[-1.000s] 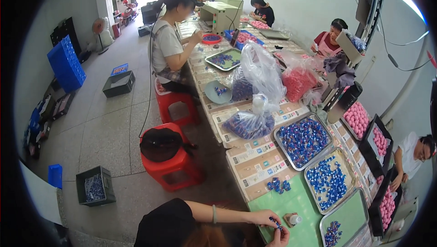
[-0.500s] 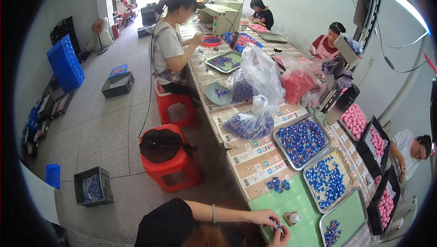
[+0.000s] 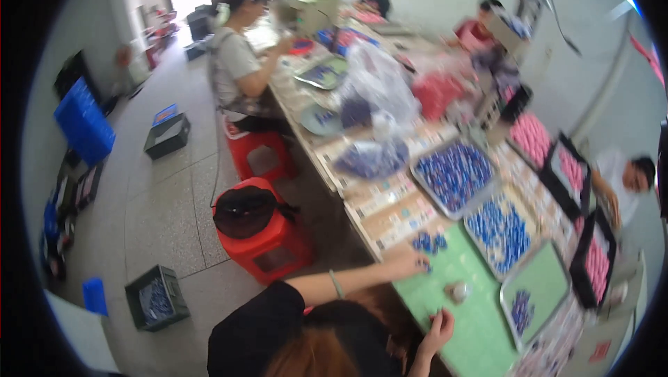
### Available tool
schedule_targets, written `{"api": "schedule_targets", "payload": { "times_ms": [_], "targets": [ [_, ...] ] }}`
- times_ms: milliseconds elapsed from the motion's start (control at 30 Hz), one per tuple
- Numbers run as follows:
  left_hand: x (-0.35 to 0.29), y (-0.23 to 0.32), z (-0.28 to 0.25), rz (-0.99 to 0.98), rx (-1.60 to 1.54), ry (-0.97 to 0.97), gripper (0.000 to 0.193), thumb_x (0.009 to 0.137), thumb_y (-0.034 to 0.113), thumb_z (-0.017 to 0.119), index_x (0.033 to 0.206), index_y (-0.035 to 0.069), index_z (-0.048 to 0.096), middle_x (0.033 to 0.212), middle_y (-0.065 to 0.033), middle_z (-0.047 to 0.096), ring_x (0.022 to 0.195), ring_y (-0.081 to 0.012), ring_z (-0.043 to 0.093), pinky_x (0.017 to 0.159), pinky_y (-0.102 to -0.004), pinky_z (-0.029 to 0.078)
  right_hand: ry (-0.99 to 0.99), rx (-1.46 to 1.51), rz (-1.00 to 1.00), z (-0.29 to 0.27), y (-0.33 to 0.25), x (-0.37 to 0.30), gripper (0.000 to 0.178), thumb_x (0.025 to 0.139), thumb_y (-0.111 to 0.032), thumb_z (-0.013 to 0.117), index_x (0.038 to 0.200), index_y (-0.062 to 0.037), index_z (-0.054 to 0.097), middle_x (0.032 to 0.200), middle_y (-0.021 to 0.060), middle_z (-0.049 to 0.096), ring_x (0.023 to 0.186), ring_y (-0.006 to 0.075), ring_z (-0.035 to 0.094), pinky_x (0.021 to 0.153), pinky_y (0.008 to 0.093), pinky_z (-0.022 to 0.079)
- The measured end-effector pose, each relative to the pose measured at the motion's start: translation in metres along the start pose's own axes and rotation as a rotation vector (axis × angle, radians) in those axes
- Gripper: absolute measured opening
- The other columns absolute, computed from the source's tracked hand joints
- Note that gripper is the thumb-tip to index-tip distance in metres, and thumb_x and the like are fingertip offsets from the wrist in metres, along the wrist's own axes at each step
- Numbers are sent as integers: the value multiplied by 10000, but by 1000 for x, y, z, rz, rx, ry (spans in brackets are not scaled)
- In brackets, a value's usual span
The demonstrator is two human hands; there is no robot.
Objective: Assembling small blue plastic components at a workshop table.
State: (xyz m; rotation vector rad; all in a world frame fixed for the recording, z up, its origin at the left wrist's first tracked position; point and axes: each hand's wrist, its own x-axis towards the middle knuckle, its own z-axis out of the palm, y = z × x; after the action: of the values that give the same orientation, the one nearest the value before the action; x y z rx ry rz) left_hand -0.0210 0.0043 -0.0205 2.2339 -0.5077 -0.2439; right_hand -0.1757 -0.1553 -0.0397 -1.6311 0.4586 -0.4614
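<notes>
My left hand [image 3: 405, 264], with a pale bracelet on its wrist, is over the left edge of the green mat [image 3: 465, 328]. Its fingers are closed around a small blue piece [image 3: 426, 265], blurred by motion. Just beyond lies a loose cluster of blue pieces [image 3: 430, 242]. Lower on the mat, my right hand [image 3: 438, 330] has its fingertips together; whatever they pinch is too small to make out. A small whitish bottle [image 3: 459, 291] stands between and to the right of the hands.
To the right, a metal tray [image 3: 534, 293] holds a few dark blue pieces. Two fuller trays, one of blue pieces [image 3: 502, 232] and one of blue-purple pieces [image 3: 454, 177], lie beyond it. Plastic bags [image 3: 376, 85], a red stool [image 3: 268, 238] and several co-workers surround the table.
My hands have come apart: the left moved away toward the blue cluster, while the right stays lower on the mat. The whole view has shifted and blurred.
</notes>
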Motion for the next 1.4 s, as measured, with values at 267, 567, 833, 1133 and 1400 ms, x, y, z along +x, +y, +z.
{"api": "schedule_targets", "payload": {
  "times_ms": [267, 567, 833, 1133, 1400],
  "targets": [
    [26, -9, -12, -38, -17, -78, 221, 760, 184, 597, 935, 51, 626, 801, -159, 613, 744, -288, 595, 678, -364, 460, -37, -11, -38, 9, 2, 16, 122, 857, -37, 511, 951, 26, 558, 837, 40, 575, 716, 101, 552, 673, 219, 441],
    [42, -9, -6, 9, 90, 125, 212, 777, 151, 582, 960, 50, 613, 885, -165, 610, 824, -327, 576, 729, -372, 451, -3, -9, -1, 4, 0, 2, 103, 834, 18, 502, 915, 39, 560, 842, 66, 566, 707, 124, 564, 656, 228, 447],
    [56, 0, -14, 71, 17, 59, 255, 755, 147, 610, 988, 43, 606, 879, -163, 611, 805, -298, 581, 725, -352, 451, 29, 82, 89, 2, -12, 8, 100, 828, 9, 515, 914, 29, 563, 853, 69, 571, 731, 132, 564, 677, 240, 450],
    [35, 7, -19, -486, -1243, -103, 225, 842, 106, 544, 1051, 25, 530, 774, -21, 517, 630, -72, 470, 452, -161, 359, -11, -407, -335, -42, -63, 42, 135, 816, 1, 525, 945, 16, 559, 801, 76, 587, 741, 149, 574, 683, 247, 446],
    [24, 21, 12, -853, -1810, -427, 243, 891, 124, 481, 1116, 35, 452, 869, -63, 490, 634, -100, 446, 423, -167, 352, 116, -959, -284, -146, -31, 183, 175, 758, -37, 568, 930, -14, 589, 858, 96, 586, 782, 239, 532, 710, 317, 439]
  ]
}}
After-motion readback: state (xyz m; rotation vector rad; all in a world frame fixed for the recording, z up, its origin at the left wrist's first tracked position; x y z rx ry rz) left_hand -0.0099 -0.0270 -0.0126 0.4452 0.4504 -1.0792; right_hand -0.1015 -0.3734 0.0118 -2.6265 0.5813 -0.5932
